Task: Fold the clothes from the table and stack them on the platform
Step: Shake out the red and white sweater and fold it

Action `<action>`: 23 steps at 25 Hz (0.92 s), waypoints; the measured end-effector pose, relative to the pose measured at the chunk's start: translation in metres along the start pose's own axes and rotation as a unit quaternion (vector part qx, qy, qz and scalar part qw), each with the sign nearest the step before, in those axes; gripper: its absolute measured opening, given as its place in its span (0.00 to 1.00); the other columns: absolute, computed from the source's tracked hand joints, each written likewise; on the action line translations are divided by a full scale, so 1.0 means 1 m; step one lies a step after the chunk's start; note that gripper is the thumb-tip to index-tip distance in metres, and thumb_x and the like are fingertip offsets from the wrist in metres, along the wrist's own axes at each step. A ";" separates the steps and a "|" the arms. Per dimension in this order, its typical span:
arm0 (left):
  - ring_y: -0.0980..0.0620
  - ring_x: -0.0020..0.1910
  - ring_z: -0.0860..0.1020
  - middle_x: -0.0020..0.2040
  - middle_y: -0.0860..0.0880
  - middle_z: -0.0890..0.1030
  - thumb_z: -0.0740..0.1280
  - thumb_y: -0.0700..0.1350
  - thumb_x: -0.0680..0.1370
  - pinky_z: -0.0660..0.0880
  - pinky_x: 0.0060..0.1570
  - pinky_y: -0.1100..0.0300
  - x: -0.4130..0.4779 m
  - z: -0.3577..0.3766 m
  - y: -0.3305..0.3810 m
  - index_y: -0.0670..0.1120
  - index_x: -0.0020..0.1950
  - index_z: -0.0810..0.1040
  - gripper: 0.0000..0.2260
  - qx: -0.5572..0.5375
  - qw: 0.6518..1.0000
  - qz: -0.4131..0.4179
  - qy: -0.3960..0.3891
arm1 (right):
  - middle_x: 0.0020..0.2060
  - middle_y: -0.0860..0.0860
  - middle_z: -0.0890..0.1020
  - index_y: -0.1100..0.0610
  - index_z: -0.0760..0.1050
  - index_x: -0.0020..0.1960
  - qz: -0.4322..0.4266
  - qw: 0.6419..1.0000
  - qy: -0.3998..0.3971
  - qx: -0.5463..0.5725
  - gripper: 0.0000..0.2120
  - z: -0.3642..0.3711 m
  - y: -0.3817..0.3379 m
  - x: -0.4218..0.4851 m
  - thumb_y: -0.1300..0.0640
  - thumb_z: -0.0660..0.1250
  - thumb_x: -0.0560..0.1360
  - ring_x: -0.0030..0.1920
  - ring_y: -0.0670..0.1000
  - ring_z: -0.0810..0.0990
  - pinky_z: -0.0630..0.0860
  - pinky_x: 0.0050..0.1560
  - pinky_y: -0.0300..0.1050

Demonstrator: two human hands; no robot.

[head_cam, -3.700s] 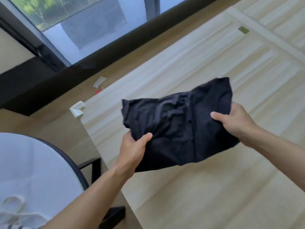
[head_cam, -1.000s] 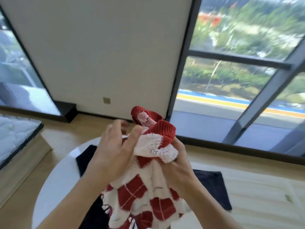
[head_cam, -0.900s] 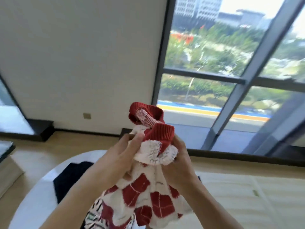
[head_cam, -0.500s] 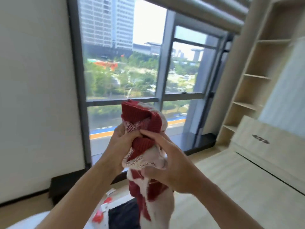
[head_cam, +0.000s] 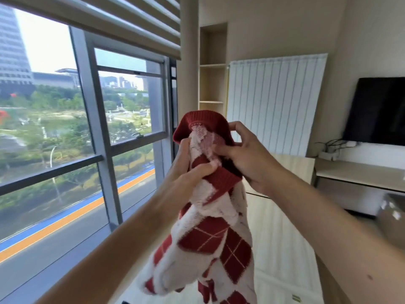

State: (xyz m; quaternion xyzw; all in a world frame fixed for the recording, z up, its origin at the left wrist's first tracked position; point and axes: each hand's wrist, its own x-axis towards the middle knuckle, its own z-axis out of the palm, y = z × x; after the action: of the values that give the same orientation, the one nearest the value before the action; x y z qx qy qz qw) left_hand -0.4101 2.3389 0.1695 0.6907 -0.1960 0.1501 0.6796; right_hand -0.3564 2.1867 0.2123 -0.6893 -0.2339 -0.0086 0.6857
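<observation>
A red and white argyle knit sweater (head_cam: 210, 244) hangs bunched in the air in front of me, its red ribbed hem or collar turned up at the top. My left hand (head_cam: 188, 170) grips the bunched knit from the left, fingers curled round it. My right hand (head_cam: 249, 159) pinches the red ribbed edge from the right. The light wooden platform (head_cam: 282, 249) lies below and behind the sweater. The table is out of view.
A large window (head_cam: 87, 139) with grey frames fills the left. Open shelves (head_cam: 211, 84), a white ribbed panel (head_cam: 274, 102), a dark TV (head_cam: 377, 110) and a low white console (head_cam: 361, 174) stand at the back right.
I put down the black garment and took up the red and white sweater. My view has swung right and upward; both hands have shifted their grip near the sweater's red ribbed edge.
</observation>
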 end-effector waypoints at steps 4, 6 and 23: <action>0.52 0.63 0.77 0.63 0.48 0.77 0.64 0.49 0.81 0.77 0.60 0.61 0.009 0.022 -0.011 0.50 0.66 0.77 0.14 0.008 0.998 0.019 -0.067 | 0.43 0.56 0.81 0.55 0.75 0.40 -0.029 1.000 -0.013 0.003 0.14 -0.050 -0.016 -0.010 0.72 0.61 0.77 0.38 0.51 0.79 0.76 0.38 0.41; 0.54 0.60 0.72 0.59 0.50 0.71 0.72 0.56 0.75 0.74 0.60 0.64 0.027 0.030 -0.022 0.51 0.58 0.75 0.16 0.235 0.965 0.091 0.069 | 0.47 0.57 0.80 0.55 0.73 0.37 -0.064 0.998 0.001 -0.019 0.15 -0.071 -0.024 -0.015 0.73 0.60 0.75 0.45 0.54 0.78 0.75 0.45 0.45; 0.51 0.46 0.87 0.49 0.45 0.87 0.75 0.45 0.74 0.83 0.46 0.62 0.092 0.089 0.057 0.42 0.58 0.82 0.14 0.231 0.967 0.076 -0.076 | 0.43 0.48 0.85 0.51 0.84 0.49 -0.040 0.879 0.223 -0.419 0.06 -0.212 -0.092 -0.083 0.60 0.74 0.75 0.45 0.48 0.82 0.74 0.40 0.35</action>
State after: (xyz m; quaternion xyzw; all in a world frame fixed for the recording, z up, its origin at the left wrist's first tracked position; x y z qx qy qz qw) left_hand -0.3612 2.2444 0.2602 0.8212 -0.2591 0.1902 0.4714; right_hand -0.3952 1.9552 0.2842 -0.8823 -0.0768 -0.2861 0.3658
